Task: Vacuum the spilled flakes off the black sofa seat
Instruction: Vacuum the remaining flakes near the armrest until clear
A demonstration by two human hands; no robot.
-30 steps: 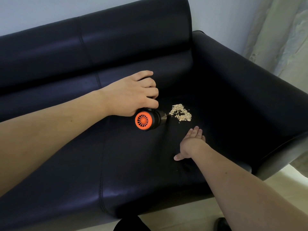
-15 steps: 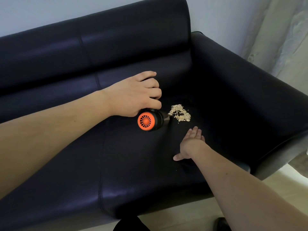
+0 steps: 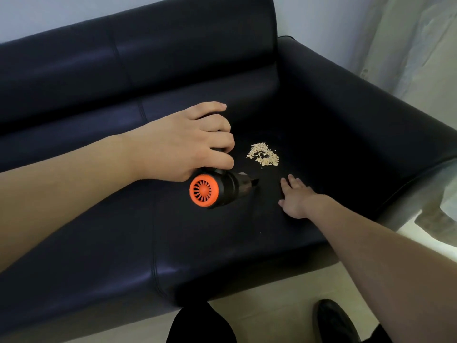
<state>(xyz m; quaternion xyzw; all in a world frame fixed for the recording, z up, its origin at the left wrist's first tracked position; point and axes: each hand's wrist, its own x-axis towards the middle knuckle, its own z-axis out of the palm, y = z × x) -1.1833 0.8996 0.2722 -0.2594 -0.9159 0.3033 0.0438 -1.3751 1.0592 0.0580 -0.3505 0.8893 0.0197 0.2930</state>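
Left hand [image 3: 183, 147] grips vacuum [image 3: 217, 190] — right hand [image 3: 295, 196] flat on sofa [image 3: 222, 256].
Flakes [image 3: 263, 154] just beyond nozzle — light, likely scatter-prone.

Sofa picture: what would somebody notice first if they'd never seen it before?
Probably the bright orange end of the handheld vacuum, held by the left hand in the middle of the black sofa seat. Next, the pale little pile of flakes, just beyond the vacuum's nozzle and not touching it. The right hand lies flat on the seat, in front of the flakes.
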